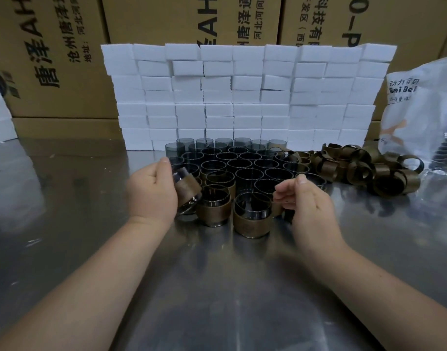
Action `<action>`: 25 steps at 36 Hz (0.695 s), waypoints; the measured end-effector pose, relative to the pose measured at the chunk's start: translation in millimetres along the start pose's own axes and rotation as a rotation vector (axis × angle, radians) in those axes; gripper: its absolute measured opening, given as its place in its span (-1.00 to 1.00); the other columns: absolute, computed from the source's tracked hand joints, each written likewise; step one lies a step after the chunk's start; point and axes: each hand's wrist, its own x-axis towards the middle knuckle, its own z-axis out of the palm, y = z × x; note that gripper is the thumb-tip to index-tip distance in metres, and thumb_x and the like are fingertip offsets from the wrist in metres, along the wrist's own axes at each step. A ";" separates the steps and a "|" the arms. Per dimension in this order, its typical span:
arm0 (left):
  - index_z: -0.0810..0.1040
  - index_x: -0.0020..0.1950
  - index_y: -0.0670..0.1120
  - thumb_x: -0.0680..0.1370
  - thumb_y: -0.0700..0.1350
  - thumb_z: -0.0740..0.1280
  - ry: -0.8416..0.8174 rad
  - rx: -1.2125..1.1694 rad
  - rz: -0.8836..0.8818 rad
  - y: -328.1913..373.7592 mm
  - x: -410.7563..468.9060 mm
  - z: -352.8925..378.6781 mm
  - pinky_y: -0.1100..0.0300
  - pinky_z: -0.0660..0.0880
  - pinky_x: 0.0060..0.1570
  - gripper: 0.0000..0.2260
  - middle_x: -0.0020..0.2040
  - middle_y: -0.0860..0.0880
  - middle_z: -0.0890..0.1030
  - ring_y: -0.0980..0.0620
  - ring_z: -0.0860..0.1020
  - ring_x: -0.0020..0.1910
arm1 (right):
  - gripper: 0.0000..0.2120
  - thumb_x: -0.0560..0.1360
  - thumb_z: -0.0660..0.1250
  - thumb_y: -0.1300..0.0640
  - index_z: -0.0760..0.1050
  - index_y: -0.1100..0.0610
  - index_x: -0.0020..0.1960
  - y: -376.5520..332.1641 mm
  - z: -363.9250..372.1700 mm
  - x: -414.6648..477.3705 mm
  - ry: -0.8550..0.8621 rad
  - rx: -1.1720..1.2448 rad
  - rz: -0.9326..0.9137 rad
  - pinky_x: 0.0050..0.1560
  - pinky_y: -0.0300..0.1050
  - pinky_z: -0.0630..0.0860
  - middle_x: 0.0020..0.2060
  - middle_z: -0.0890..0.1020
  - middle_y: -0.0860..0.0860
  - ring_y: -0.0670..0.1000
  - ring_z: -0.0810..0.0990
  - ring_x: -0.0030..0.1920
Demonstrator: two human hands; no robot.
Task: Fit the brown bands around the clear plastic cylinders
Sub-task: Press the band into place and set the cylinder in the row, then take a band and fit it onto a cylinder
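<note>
The fingers (165, 171) of the left hand (151, 196) are curled round a cylinder (185, 192) that already wears a brown band. They hold it tilted at the near left edge of the group on the bench (217, 287). The right hand (311, 209) hovers beside the front row with its fingers loosely bent; whether they pinch anything I cannot tell.

Behind it all stand boxes (65, 59), then a wall of white blocks (242, 97), and a bag (420, 110) at the right. In front of the blocks, bare cylinders (245, 163) stand packed rim to rim. A heap of loose bands (356, 168) lies just to their right. At least two banded ones (251, 219) stand at the front, between the hands.

The risk, as I see it, is the crowding. Setting the tilted cylinder down carelessly could knock its neighbours, and on that slick metal they would likely slide or tip into the rest. A band left low or crooked may also slip off when lifted.
</note>
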 end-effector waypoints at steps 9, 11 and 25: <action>0.22 -0.50 -0.13 0.58 -0.02 0.12 -0.253 0.462 0.120 -16.9 -6.6 7.5 0.13 0.08 -0.46 -0.54 -0.57 -0.05 0.26 -0.04 0.29 -0.50 | -0.67 0.54 0.10 -0.03 0.52 -0.03 -0.30 6.8 0.7 2.5 -0.028 -0.037 0.000 -0.10 -0.18 0.48 -0.35 0.61 -0.13 -0.22 0.55 -0.25; 0.25 -0.50 -0.13 0.58 -0.02 0.13 -0.308 0.470 0.164 -16.6 -8.1 9.3 0.10 0.10 -0.39 -0.55 -0.57 -0.03 0.30 -0.04 0.34 -0.47 | -0.67 0.57 0.11 0.01 0.52 -0.04 -0.31 8.6 0.7 3.5 -0.030 -0.046 -0.007 -0.09 -0.17 0.48 -0.37 0.60 -0.17 -0.23 0.54 -0.25; 0.41 -0.39 0.05 0.53 0.09 0.13 -0.433 0.586 0.239 0.9 -12.5 11.2 0.10 0.32 -0.09 -0.69 -0.43 0.12 0.42 0.02 0.40 -0.25 | -0.71 0.54 0.17 0.08 0.52 -0.02 -0.31 5.6 -24.2 29.2 0.142 -0.121 -0.057 -0.17 -0.17 0.45 -0.39 0.59 -0.15 -0.20 0.51 -0.29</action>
